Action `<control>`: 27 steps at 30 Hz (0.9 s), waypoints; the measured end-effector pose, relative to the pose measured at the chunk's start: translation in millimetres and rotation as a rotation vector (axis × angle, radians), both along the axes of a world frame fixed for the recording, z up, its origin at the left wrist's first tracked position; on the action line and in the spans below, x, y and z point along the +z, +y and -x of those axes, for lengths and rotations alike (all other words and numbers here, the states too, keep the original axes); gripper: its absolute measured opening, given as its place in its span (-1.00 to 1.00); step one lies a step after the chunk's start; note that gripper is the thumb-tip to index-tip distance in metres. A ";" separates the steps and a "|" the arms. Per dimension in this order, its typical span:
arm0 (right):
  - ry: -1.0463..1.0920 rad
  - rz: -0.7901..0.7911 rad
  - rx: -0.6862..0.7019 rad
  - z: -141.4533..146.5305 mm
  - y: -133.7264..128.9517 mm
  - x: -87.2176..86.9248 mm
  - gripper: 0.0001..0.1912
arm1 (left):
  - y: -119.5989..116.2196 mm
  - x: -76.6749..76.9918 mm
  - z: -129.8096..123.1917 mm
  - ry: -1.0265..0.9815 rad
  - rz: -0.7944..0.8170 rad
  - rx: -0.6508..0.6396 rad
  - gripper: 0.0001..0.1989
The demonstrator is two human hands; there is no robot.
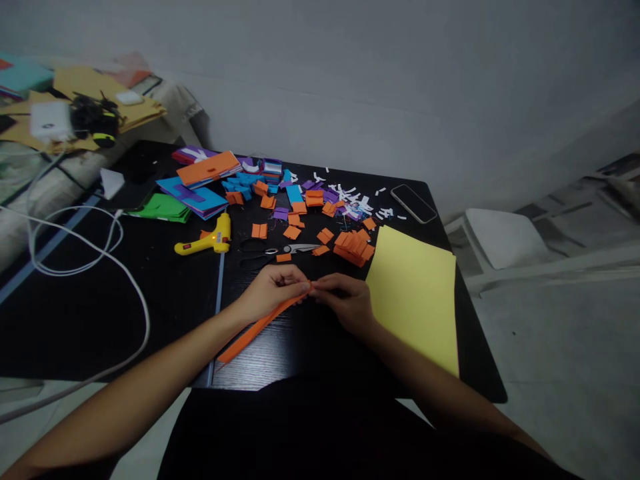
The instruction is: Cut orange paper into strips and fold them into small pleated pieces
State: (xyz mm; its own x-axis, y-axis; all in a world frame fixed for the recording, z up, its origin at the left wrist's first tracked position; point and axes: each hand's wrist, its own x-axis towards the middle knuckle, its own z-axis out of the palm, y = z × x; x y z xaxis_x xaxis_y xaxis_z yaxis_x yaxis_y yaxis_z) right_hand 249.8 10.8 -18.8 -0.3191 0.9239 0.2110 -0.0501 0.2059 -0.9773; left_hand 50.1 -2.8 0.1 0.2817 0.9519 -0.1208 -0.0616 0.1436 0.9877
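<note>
A long orange paper strip slants over the black table, its near end toward the front edge. My left hand is closed on the strip near its far end. My right hand pinches the very tip of it, fingertips almost meeting those of the left. Just beyond the hands lie black-handled scissors with their blades pointing right. Small folded orange paper pieces are heaped past my right hand, and others lie scattered around the scissors. The fingers hide the strip's far end.
A yellow glue gun lies left of the scissors. Yellow paper sheets cover the right side, with a phone behind. White paper scraps and colored stacks line the back. A white cable loops across the left.
</note>
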 end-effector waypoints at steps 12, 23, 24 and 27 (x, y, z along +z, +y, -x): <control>-0.030 0.039 0.005 -0.4 -1.3 0.2 -0.89 | 0.4 -0.3 -0.4 0.024 -0.001 -0.002 -0.76; -0.032 0.034 0.015 0.3 -0.7 -1.2 -0.90 | 1.4 0.7 0.6 0.043 -0.011 -0.028 -0.77; -0.036 0.039 0.017 0.3 -0.8 -0.9 -0.90 | 1.4 0.5 0.8 0.047 -0.014 -0.026 -0.77; -0.028 0.045 0.019 0.3 -1.0 -0.1 -0.89 | 1.2 -0.7 0.9 0.055 -0.022 -0.021 -0.76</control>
State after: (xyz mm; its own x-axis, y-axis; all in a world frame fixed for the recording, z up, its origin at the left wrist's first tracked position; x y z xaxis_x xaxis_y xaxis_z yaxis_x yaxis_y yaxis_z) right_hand 249.5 9.8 -18.9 -0.3423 0.9258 0.1606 -0.0263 0.1614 -0.9865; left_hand 49.2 -1.5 -0.5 0.2948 0.9485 -0.1161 -0.0041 0.1227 0.9924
